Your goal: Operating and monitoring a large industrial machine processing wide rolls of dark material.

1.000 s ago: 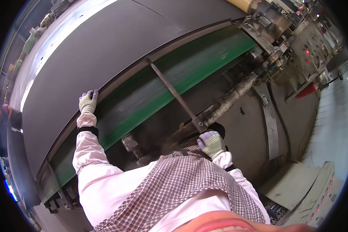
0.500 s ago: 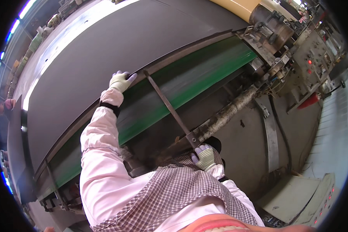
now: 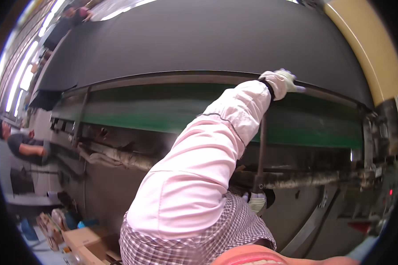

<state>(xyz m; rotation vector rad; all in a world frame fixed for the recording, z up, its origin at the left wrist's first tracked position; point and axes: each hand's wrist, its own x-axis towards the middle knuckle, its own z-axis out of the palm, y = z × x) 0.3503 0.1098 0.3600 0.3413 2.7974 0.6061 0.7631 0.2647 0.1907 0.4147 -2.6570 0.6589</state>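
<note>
My left hand (image 3: 284,81), in a light glove with the fingertips showing, rests on the metal rail (image 3: 199,78) along the near edge of a wide dark sheet (image 3: 216,42). Its thumb points out to the right and the fingers lie apart over the edge, holding nothing visible. Lower down, my right hand (image 3: 257,204) wears a striped glove and closes round the bottom end of a slanting metal bar (image 3: 262,150). The checked apron partly hides that hand. Between the rail and the lower frame runs a green belt (image 3: 159,117).
A large yellow roller (image 3: 362,48) stands at the far right. A pipe (image 3: 314,180) runs low along the machine. At the left are a person in dark clothes (image 3: 26,148) and cardboard boxes (image 3: 86,238). Another person (image 3: 77,15) is at the sheet's far left end.
My view has swung left, bringing in the boxes and a person at the left. My left hand now appears further right along the rail; my right hand stays at the bar's lower end.
</note>
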